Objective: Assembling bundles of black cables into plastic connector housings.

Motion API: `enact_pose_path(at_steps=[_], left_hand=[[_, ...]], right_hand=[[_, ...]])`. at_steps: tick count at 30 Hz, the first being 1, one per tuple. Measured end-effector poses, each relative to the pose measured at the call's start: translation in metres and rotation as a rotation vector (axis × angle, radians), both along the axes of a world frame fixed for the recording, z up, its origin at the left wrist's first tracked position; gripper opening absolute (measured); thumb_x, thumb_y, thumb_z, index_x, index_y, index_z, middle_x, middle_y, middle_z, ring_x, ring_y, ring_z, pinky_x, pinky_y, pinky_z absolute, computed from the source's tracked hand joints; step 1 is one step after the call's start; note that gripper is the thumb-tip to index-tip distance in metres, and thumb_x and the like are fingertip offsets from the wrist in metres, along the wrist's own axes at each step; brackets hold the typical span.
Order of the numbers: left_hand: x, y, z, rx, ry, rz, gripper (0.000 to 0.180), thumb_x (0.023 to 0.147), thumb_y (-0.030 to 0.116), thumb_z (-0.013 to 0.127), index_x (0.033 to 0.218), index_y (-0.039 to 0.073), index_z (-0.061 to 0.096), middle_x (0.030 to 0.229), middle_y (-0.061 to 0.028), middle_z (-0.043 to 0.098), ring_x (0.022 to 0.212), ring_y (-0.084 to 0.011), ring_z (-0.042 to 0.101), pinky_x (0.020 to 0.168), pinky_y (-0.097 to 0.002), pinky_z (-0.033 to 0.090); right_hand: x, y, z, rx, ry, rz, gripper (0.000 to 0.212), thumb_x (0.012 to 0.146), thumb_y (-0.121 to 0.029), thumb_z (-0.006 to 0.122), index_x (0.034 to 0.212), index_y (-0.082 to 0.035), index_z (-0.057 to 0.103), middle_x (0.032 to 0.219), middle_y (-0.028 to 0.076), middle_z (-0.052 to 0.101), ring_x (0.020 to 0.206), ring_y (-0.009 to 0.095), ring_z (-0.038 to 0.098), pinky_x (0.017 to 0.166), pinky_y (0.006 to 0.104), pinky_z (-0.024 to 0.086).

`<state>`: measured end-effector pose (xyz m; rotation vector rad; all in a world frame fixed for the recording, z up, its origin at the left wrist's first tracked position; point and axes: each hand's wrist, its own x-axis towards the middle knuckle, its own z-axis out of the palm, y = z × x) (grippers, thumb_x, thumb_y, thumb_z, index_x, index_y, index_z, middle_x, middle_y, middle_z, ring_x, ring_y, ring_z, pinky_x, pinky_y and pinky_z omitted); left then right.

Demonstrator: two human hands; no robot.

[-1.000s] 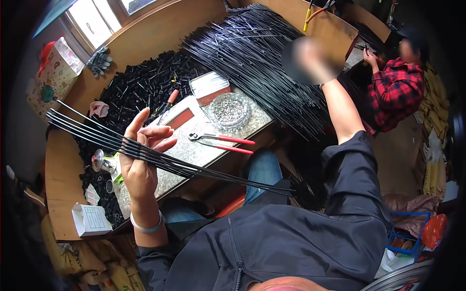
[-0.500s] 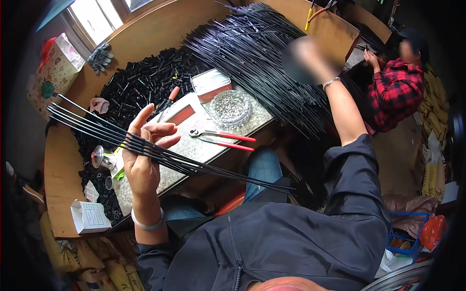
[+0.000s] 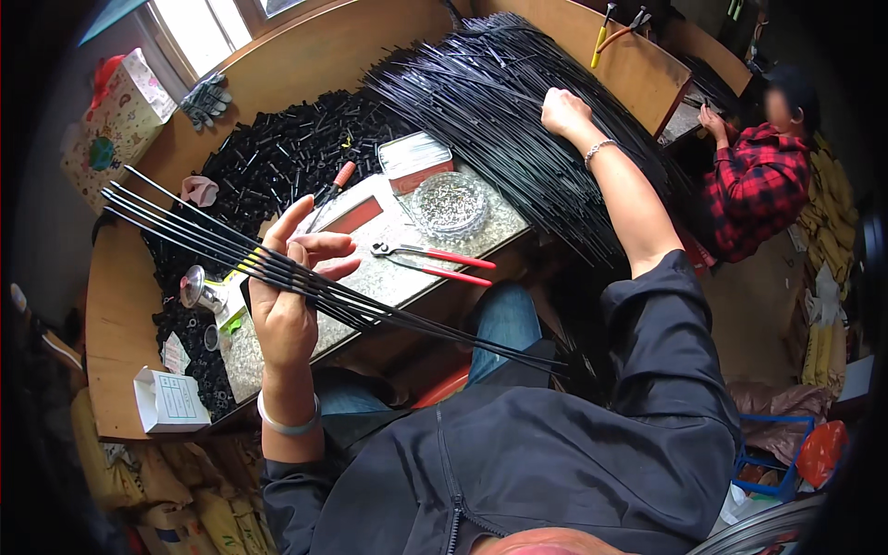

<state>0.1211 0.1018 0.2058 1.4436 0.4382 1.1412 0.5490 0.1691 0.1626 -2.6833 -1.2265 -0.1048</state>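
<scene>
My left hand [image 3: 285, 319] holds several long thin black rods [image 3: 370, 310] across its palm, pinned by the thumb. Its fingertips stretch out past them. The rods slant from the upper left down toward my lap. At the far right of the bench, my right hand [image 3: 566, 113] is closed in a fist over a big heap of similar black rods [image 3: 499, 120]. A thin rod seems to run out from its fingers to the left, along the top of the heap. What lies inside the fist is hidden.
Red-handled pincers [image 3: 435, 259], a glass bowl of small metal parts [image 3: 449, 205] and a red-handled tool [image 3: 331, 192] lie on the bench. Behind is a mound of short black pieces [image 3: 287, 139]. A white box [image 3: 171, 402] stands front left. A person in a checked shirt [image 3: 763, 185] sits at right.
My right hand has moved left across the rod heap and now shows as a closed fist instead of a blur. My left hand keeps its rods, and the view has shifted slightly.
</scene>
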Motion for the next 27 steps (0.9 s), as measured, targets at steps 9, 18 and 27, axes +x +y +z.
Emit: enact_pose_path(at_steps=[9, 18, 27], left_hand=[[-0.007, -0.004, 0.001, -0.007, -0.017, 0.021, 0.038, 0.096, 0.017, 0.036, 0.126, -0.006, 0.036, 0.091, -0.0178, 0.06, 0.086, -0.0233, 0.061, 0.074, -0.0364, 0.054], [-0.006, -0.002, -0.002, -0.001, 0.0, 0.005, 0.04, 0.096, 0.019, 0.036, 0.128, -0.005, 0.035, 0.091, -0.0168, 0.059, 0.087, -0.0234, 0.062, 0.074, -0.0359, 0.055], [-0.007, 0.001, -0.006, 0.007, 0.022, 0.048, 0.041, 0.095, 0.019, 0.038, 0.129, -0.004, 0.033, 0.093, -0.0164, 0.059, 0.087, -0.0243, 0.062, 0.074, -0.0359, 0.055]], right_hand=[[-0.012, 0.003, 0.004, 0.018, 0.034, 0.021, 0.026, 0.082, -0.011, 0.051, 0.105, -0.003, 0.061, 0.11, 0.017, 0.06, 0.105, 0.03, 0.057, 0.086, 0.0385, 0.047], [-0.021, 0.005, 0.017, 0.171, -0.754, 0.176, 0.016, 0.087, -0.013, 0.039, 0.094, -0.008, 0.052, 0.079, 0.009, 0.066, 0.079, 0.022, 0.064, 0.063, 0.0348, 0.049], [-0.029, -0.006, 0.083, 0.171, -0.199, 0.212, 0.039, 0.086, -0.043, 0.05, 0.099, -0.007, 0.059, 0.098, 0.015, 0.063, 0.097, 0.031, 0.059, 0.08, 0.0428, 0.047]])
